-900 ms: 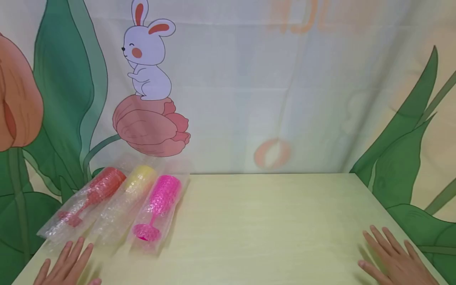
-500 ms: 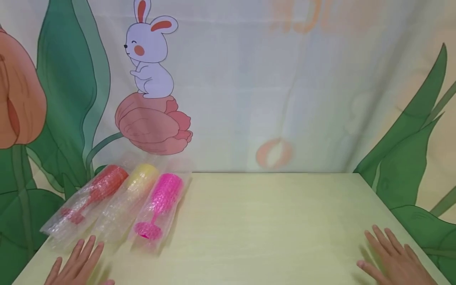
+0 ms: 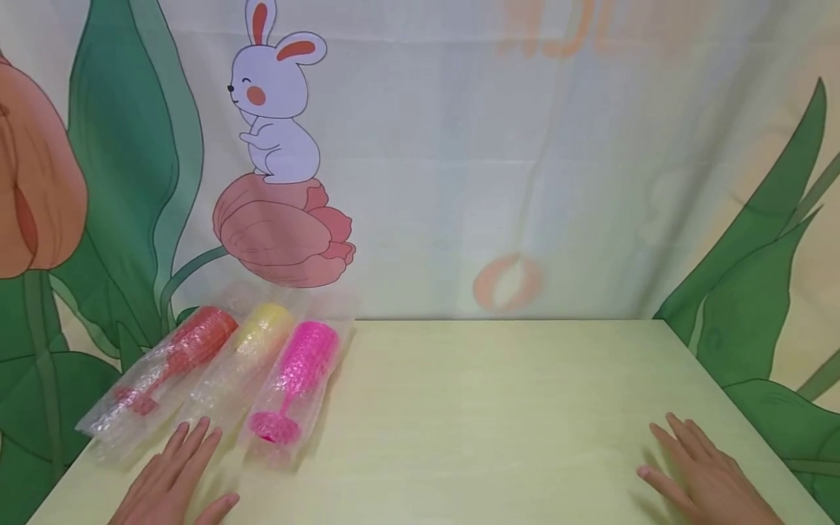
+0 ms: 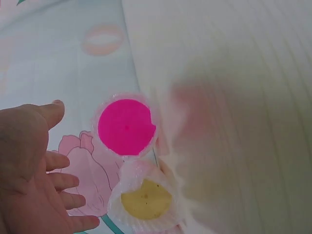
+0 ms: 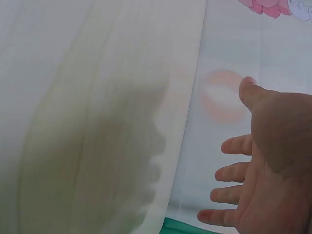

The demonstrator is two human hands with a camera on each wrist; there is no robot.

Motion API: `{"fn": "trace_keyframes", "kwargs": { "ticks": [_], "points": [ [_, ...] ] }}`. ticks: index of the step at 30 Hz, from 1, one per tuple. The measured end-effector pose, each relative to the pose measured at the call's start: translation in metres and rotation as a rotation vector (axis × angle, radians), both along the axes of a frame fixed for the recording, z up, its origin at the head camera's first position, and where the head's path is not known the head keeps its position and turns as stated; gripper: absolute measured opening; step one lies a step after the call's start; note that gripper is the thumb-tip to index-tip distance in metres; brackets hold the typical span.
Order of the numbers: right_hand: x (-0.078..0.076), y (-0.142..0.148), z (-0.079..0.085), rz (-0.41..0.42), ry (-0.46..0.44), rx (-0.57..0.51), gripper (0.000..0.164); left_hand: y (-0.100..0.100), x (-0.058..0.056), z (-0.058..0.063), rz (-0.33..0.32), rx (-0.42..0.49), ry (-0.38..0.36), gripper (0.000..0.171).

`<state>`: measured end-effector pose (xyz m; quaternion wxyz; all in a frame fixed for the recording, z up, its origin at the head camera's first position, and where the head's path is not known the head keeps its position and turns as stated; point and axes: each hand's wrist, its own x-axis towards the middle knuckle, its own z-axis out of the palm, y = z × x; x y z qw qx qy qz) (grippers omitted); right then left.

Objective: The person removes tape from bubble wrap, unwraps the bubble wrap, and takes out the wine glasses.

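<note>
Three plastic goblets in bubble wrap lie side by side at the left of the table: a red one [image 3: 194, 343], a yellow one [image 3: 264, 328] and a pink one [image 3: 307, 357]. Their bases point toward me. In the left wrist view the round bases of the pink goblet [image 4: 126, 127] and the yellow goblet [image 4: 147, 201] face the camera. My left hand [image 3: 169, 474], fingers spread, is just in front of the yellow goblet's wrap and holds nothing. Far to the right my right hand [image 3: 709, 474] is over the table, fingers extended, holding nothing.
The pale wooden table [image 3: 499, 408] stretches between the two hands. Behind it hangs a cloth backdrop [image 3: 420, 146] printed with a rabbit, tulips and leaves, meeting the table's back edge.
My left hand has moved right and forward, nearer the wrapped goblets. The right hand has shifted a little to the left. The goblets lie where they were; the head view has shifted slightly.
</note>
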<state>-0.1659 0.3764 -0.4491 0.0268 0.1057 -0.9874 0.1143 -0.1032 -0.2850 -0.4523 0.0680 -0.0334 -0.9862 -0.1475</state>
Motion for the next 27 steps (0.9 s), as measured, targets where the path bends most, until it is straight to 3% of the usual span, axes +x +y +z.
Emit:
{"fn": "trace_keyframes", "kwargs": {
  "ticks": [11,13,18,27],
  "points": [
    [-0.009,-0.033,-0.005,0.176,0.156,-0.048,0.059,0.019,-0.006,0.016,0.078,0.033,0.038,0.084],
    [-0.010,-0.042,-0.004,0.187,0.156,-0.037,0.057,0.019,-0.006,0.017,0.087,0.038,0.053,0.081],
    [-0.014,-0.069,0.001,0.210,0.155,-0.022,0.051,0.022,-0.008,0.022,0.142,0.096,0.008,0.080],
    [-0.020,-0.117,0.005,0.284,0.158,-0.019,0.050,0.038,-0.021,0.030,0.121,0.186,-0.039,0.075]
  ]
}}
